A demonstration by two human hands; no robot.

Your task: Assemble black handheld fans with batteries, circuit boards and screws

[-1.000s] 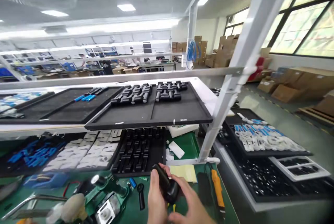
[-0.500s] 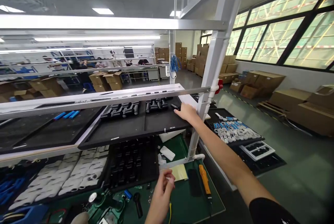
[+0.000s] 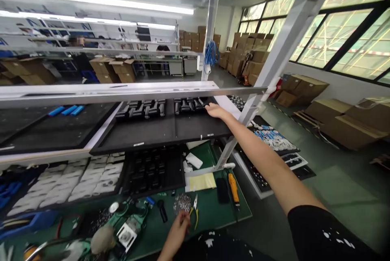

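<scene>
My right hand reaches far out over a black tray on the upper shelf. Its fingers close on the end of a black cylindrical part, at the right end of a row of similar black parts. My left hand is low over the green bench mat, fingers curled in at the near edge of a pile of small metal pieces, perhaps screws. Whatever those fingers hold, if anything, is hidden. Beside them lie yellow-handled pliers.
A white upright post stands close by my right forearm. On the bench are an orange electric screwdriver, a yellow paper sheet, a black tool and a green fixture. White parts fill trays at left.
The black part has moved from the tray's right side to the row's end with my right hand. My left hand has come down to the metal pile. The view has tilted downward.
</scene>
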